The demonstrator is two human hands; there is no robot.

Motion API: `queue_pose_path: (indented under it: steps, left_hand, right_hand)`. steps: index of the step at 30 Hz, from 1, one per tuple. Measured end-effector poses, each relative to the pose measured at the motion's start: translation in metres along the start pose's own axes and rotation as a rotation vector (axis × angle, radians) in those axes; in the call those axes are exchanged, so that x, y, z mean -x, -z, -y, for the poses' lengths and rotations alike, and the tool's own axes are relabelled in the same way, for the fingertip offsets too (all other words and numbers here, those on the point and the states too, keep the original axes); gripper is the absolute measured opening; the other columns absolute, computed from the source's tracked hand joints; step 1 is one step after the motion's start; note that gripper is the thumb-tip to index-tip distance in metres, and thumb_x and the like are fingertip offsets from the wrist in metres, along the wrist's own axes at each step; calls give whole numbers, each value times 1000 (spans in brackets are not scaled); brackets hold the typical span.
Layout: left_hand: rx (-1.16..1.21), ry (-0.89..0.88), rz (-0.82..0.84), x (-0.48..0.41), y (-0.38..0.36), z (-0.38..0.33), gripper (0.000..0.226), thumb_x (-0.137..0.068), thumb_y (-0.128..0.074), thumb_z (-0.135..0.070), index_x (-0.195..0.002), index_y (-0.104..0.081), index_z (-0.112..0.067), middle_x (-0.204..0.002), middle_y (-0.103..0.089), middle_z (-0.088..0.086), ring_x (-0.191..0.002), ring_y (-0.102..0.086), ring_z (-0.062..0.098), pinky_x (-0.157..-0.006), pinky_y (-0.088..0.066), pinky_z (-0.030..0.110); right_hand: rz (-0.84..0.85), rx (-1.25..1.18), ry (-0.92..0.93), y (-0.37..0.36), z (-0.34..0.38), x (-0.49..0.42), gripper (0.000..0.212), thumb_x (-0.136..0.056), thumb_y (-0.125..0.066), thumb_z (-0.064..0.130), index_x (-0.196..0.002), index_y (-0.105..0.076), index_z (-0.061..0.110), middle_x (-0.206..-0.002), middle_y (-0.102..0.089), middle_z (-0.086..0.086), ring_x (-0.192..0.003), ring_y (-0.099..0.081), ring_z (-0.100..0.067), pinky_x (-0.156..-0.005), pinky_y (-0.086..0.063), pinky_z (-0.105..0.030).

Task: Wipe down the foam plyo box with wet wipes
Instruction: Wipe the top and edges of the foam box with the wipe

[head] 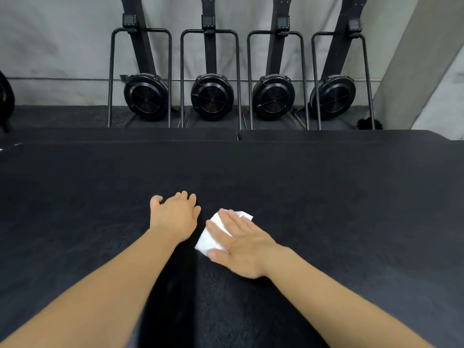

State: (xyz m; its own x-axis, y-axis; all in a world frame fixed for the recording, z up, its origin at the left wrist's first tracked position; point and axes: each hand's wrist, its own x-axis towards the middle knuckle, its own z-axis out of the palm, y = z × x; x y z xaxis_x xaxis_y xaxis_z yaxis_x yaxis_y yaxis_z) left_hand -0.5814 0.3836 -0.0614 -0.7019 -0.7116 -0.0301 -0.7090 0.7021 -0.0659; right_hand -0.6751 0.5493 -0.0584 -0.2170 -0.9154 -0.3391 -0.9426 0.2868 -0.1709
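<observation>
A black foam plyo box [326,197] is seen from above, and its textured top fills the lower part of the view. Beyond the box's far left corner, a dark rounded object [5,96] is cut off by the frame edge; what it is cannot be told.

On the box's top, slightly left of its middle, the left hand [173,214] is laid palm down. It is released: the fingers are loosely spread and nothing is held. Just to the right of it, also on the box's top, a white wet wipe [209,241] is spread flat. The wipe is pressed against the box by the right hand [241,247], whose fingers are kept straight and flat, angled toward the left; the wipe is not gripped or pinched, only covered and pressed. A corner of the wipe is left showing past the fingertips, and another beside the thumb. Both bare forearms are stretched over the near part of the box.

Behind the box's far edge, four black rowing machines [147,96] are stood upright in a row on the dark floor [62,116], against a grey wall [62,46]. Beyond the box's far right corner, a pale slanted pillar [414,59] is seen.
</observation>
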Motion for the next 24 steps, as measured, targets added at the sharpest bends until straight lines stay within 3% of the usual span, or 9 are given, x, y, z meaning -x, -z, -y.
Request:
queue_pose_path:
  steps: [3,9,15,19,24]
  left_hand:
    - [-64,-28,-2,-2,-4,3,47,-103,-17,-39,-147,-31,-29,-139,-44,-12,-129,-44,8,-111,-11,43]
    - [-168,-53,20,-6,-2,1,50,-103,-14,-41,-150,-27,-28,-147,-40,-8,-133,-42,11,-114,-7,44]
    - [-186,-60,38,-4,1,1,51,-104,-13,-42,-152,-22,-28,-155,-30,-8,-141,-31,10,-116,-2,44]
    - [-182,-71,16,-5,-1,1,51,-103,-14,-42,-151,-25,-28,-151,-36,-8,-137,-37,11,-115,-1,44]
    - [-159,-66,-5,-5,-4,3,51,-103,-13,-43,-151,-23,-30,-155,-31,-8,-142,-29,9,-115,4,45]
  right_hand:
    - [-16,-28,-37,12,-30,-12,66,-100,-18,61,-154,13,38,-159,28,5,-145,28,-10,-117,15,-31]
    - [-110,-118,-407,33,-108,-41,67,-101,-20,56,-156,7,30,-162,20,-5,-149,19,-22,-120,7,-38]
    - [-158,-167,-602,38,-105,-62,67,-102,-14,55,-156,11,25,-161,22,-12,-148,22,-26,-121,9,-42]
    - [-137,-134,-497,28,-57,-67,67,-102,-12,54,-155,15,23,-159,26,-16,-147,24,-30,-120,11,-43]
    - [-54,-52,-249,14,-9,-60,65,-102,-10,53,-152,22,26,-156,35,-9,-143,33,-23,-119,16,-41]
